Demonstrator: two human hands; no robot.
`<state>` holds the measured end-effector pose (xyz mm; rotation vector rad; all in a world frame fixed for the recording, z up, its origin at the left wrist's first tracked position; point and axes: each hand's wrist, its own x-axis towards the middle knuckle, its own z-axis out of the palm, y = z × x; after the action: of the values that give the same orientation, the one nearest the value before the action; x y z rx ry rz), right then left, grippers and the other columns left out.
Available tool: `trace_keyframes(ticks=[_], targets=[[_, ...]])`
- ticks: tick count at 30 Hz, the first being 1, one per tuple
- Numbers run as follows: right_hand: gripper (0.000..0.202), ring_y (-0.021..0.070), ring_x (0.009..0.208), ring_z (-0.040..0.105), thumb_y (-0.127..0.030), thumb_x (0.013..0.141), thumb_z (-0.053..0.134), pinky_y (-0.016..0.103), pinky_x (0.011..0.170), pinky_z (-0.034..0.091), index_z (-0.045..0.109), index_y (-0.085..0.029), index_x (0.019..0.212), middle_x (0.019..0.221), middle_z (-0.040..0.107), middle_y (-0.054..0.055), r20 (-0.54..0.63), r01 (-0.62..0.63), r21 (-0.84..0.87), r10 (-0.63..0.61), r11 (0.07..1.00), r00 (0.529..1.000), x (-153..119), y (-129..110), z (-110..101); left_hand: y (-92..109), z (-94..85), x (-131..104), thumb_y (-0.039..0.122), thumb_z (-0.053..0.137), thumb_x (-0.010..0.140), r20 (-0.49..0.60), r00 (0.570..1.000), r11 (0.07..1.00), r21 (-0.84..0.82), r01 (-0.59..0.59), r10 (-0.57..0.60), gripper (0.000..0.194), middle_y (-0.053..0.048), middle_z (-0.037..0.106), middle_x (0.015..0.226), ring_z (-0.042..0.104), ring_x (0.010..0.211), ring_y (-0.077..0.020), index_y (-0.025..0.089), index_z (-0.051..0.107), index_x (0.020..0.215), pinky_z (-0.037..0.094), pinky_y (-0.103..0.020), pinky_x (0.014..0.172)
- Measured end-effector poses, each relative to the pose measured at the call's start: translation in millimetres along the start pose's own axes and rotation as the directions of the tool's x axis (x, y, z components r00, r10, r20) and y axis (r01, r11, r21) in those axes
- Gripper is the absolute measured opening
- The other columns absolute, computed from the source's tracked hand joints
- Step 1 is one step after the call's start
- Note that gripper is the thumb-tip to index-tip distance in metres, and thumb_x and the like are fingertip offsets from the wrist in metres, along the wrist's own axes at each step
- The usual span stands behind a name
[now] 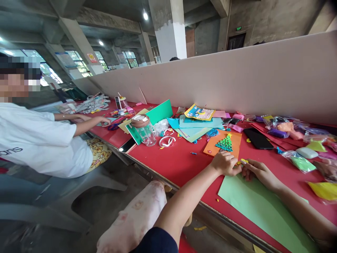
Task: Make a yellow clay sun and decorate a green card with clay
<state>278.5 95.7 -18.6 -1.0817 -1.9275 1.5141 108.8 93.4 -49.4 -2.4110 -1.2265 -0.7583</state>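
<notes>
Fingers of the right hand (pixel 259 172) are closed on a small piece of yellow modelling clay (pixel 242 161), thumb on top. Curled fingertips of the left hand (pixel 225 163) meet its other end; whether that grip clamps the clay or only steadies it, I cannot tell. The clay sits between the two hands, over the top end of a light green paper sheet (pixel 252 200).

For shaping so small a piece, light, even fingertip pressure would suit best; soft clay probably dents under a nail. Keeping the knuckles raised should spare the orange card (pixel 237 138) with its clay Christmas tree (pixel 225 143) and yellow star (pixel 229 135), since the left hand overlaps the card's near edge. Contact there is not certain.

The left forearm crosses the front edge of the red worktop (pixel 189 168), and the green sheet lies just inside that edge, so a sweeping elbow could drag it. A yellow crumb (pixel 217 200) lies near the sheet's corner. Leftward, red surface runs from the card towards a lidded cup (pixel 144 130), with a blue scrap (pixel 193 153) on it. Rightward is tighter: a black phone (pixel 259 138) and bagged green clay (pixel 301 162) stand beyond the right hand.
</notes>
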Motion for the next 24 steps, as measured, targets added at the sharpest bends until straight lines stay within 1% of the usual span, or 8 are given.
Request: trace_keyframes(ticks=[4,6,10,14,17,19,22,24], targets=[[0.053,0.0141,0.047,0.054,-0.068,0.072,0.052,0.028,0.05,0.044,0.054,-0.016,0.062,0.054,0.058,0.003,-0.003,0.021,0.035,-0.021,0.999,1.0,-1,-1,1,1,-4.4,0,0.035,0.049,0.076,-0.003,1.0,1.0,0.025,0.011,-0.01,0.026,-0.005,0.062,0.055,0.065,0.06,-0.0192,0.015,0.061,0.064,0.048,-0.03,0.057],[0.052,0.014,0.048,0.055,-0.065,0.075,0.052,0.028,0.05,0.043,0.054,-0.015,0.063,0.054,0.059,0.003,0.011,0.023,0.063,-0.023,0.998,1.0,0,1,1,1,-5.8,0,0.036,0.048,0.076,-0.007,1.0,1.0,0.028,-0.011,0.011,0.027,-0.005,0.063,0.057,0.064,0.061,-0.0192,0.014,0.061,0.067,0.048,-0.031,0.058],[0.051,0.0143,0.048,0.056,-0.063,0.079,0.048,0.028,0.051,0.044,0.053,-0.016,0.063,0.052,0.059,0.003,-0.004,-0.002,0.115,0.002,0.993,1.0,0,4,0,1,-7.6,-1,0.04,0.045,0.079,0.017,0.994,0.994,0.021,-0.104,0.103,0.031,-0.005,0.064,0.061,0.064,0.065,-0.02,0.013,0.061,0.076,0.047,-0.033,0.061],[0.054,0.0149,0.046,0.055,-0.07,0.076,0.045,0.029,0.051,0.044,0.05,-0.017,0.066,0.049,0.058,0.002,-0.054,-0.047,0.113,0.053,0.993,0.997,-1,2,2,1,-7.4,0,0.039,0.042,0.083,0.063,0.971,0.972,0.033,-0.232,0.23,0.033,-0.005,0.064,0.064,0.064,0.066,-0.0193,0.012,0.06,0.083,0.046,-0.033,0.06],[0.055,0.0141,0.046,0.054,-0.072,0.074,0.044,0.029,0.052,0.045,0.049,-0.017,0.068,0.05,0.057,0.0,-0.038,-0.05,0.09,0.054,0.995,0.998,0,0,6,-1,-4.4,0,0.037,0.04,0.088,0.077,0.953,0.954,0.042,-0.296,0.293,0.031,-0.004,0.064,0.065,0.064,0.065,-0.0176,0.013,0.059,0.083,0.045,-0.03,0.058],[0.057,0.0135,0.045,0.053,-0.074,0.073,0.042,0.028,0.05,0.044,0.048,-0.017,0.07,0.049,0.055,-0.001,-0.027,-0.037,0.066,0.039,0.997,0.999,1,0,8,-2,-1.6,-1,0.038,0.04,0.089,0.061,0.96,0.96,0.045,-0.277,0.274,0.032,-0.004,0.064,0.065,0.064,0.066,-0.0177,0.013,0.059,0.083,0.045,-0.029,0.058],[0.057,0.012,0.044,0.051,-0.074,0.074,0.041,0.026,0.046,0.041,0.047,-0.018,0.069,0.054,0.055,-0.001,0.0,-0.006,0.022,0.006,1.0,1.0,3,1,11,-5,1.1,-3,0.038,0.043,0.089,0.027,0.984,0.984,0.016,-0.176,0.176,0.029,-0.004,0.065,0.067,0.065,0.069,-0.0183,0.015,0.059,0.085,0.045,-0.03,0.06],[0.055,0.0112,0.045,0.051,-0.072,0.074,0.043,0.026,0.046,0.041,0.046,-0.018,0.067,0.058,0.056,0.0,0.027,0.013,-0.012,-0.013,1.0,1.0,3,1,11,-6,0.9,-4,0.04,0.043,0.089,0.03,0.991,0.991,-0.011,-0.13,0.13,0.03,-0.004,0.065,0.068,0.065,0.071,-0.0184,0.016,0.059,0.082,0.045,-0.031,0.063]])
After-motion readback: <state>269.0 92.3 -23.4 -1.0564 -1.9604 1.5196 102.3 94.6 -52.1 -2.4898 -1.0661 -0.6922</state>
